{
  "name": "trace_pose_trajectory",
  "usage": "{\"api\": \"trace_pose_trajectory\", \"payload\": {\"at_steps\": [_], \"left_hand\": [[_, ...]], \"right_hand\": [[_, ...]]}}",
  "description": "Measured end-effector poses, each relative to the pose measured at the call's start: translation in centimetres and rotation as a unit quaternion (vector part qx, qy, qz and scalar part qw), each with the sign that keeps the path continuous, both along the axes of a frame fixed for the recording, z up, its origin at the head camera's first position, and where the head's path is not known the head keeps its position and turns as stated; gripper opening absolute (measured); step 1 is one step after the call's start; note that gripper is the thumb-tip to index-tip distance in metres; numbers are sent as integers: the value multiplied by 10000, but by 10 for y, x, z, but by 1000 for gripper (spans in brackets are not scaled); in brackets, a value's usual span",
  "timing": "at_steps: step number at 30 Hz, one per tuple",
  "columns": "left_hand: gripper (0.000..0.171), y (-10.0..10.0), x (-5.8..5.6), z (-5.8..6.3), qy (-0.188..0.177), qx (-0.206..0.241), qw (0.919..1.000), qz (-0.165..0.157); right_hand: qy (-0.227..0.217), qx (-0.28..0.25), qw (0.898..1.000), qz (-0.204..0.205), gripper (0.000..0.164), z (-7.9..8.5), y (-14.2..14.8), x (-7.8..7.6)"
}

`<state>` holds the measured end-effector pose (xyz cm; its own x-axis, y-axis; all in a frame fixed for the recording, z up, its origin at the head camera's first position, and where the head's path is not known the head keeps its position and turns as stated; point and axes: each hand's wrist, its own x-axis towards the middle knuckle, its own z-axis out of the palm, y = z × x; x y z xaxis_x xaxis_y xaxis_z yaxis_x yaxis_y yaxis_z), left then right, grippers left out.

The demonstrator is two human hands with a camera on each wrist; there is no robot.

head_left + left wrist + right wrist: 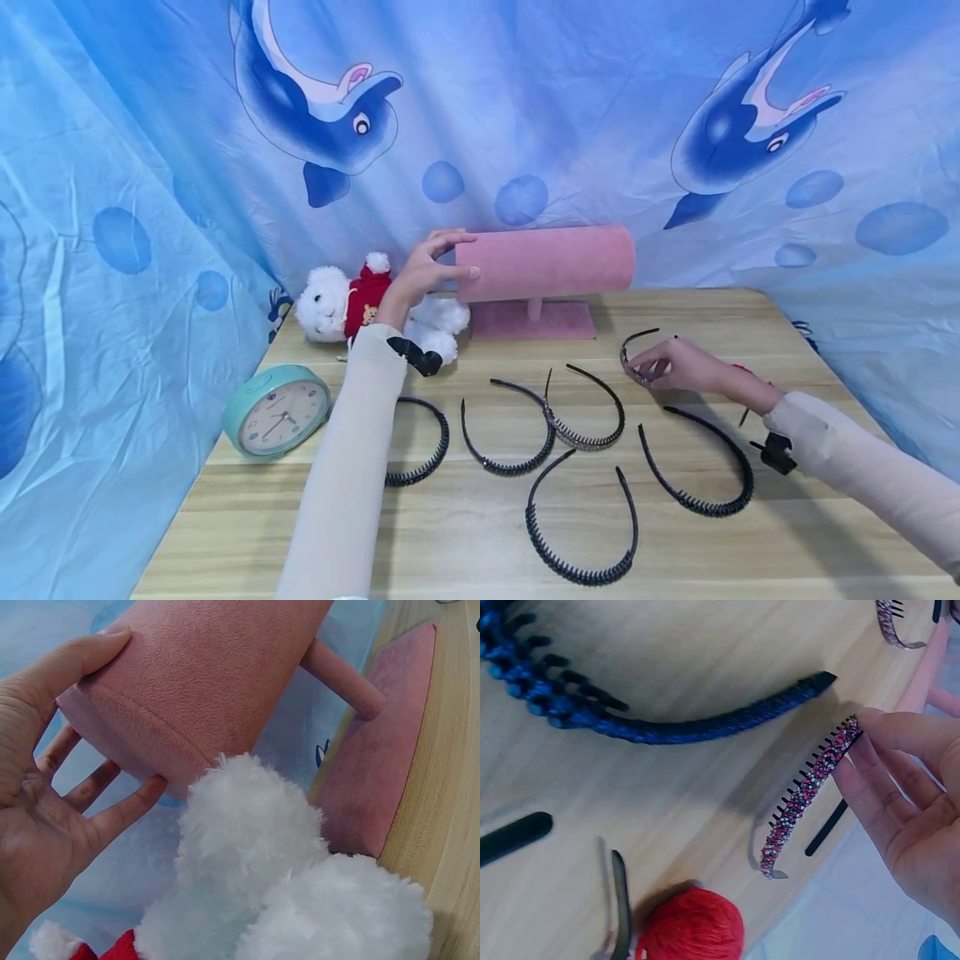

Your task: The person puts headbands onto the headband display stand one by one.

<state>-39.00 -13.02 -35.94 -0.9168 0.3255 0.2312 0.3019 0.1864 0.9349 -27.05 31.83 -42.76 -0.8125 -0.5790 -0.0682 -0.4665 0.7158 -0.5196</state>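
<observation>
Nearest, 5 toothed headbands [585, 577] lay on the wood-grain table [450, 542]. Beyond, your right hand [686, 367] pinched a bead-studded headband [810, 786] at right; farther, your left hand [429, 265] gripped a pink display cylinder [551, 262] by its left end.

On the pink cylinder-shaped stand [543, 262], matt cloth of velvet kind, soft-looking and finely wrinkled. On its pink flat base [390, 742], the same cloth, also matt. On the slim headband with pink and silvery grains [801, 799], rough and glittering finish. On the dark blue curved headband [682, 733], glossy and ridged winding. On the white plush bear [324, 308], fluffy fur; on its small red shirt [367, 292], matt cloth. On the turquoise round clock [281, 417], smooth plastic, apparently. On the pale wooden table [450, 533], smooth grain with soft sheen. In the blue dolphin-printed curtain [487, 100], thin, creased cloth.
</observation>
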Motion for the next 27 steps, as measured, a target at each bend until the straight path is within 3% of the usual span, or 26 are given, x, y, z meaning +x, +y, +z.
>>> {"api": "trace_pose_trajectory", "payload": {"at_steps": [7, 15, 21, 27], "left_hand": [[62, 1, 6, 6, -149, -71, 9999, -24], [60, 2, 25, 26, -207, -218, 9995, -76], [62, 2, 26, 27, -255, -256, 9993, -97], [61, 2, 26, 27, -226, -216, 9995, -99]], "right_hand": [[-441, -480, 9979, -39, 44, 20, 5, -6], [-916, -1004, 9868, -875, 43, 52, 20, -15], [-1130, -1601, 9718, -1313, 49, 64, 38, -19], [-1333, -2615, 9412, -1673, 41, 71, 54, -26]]}}
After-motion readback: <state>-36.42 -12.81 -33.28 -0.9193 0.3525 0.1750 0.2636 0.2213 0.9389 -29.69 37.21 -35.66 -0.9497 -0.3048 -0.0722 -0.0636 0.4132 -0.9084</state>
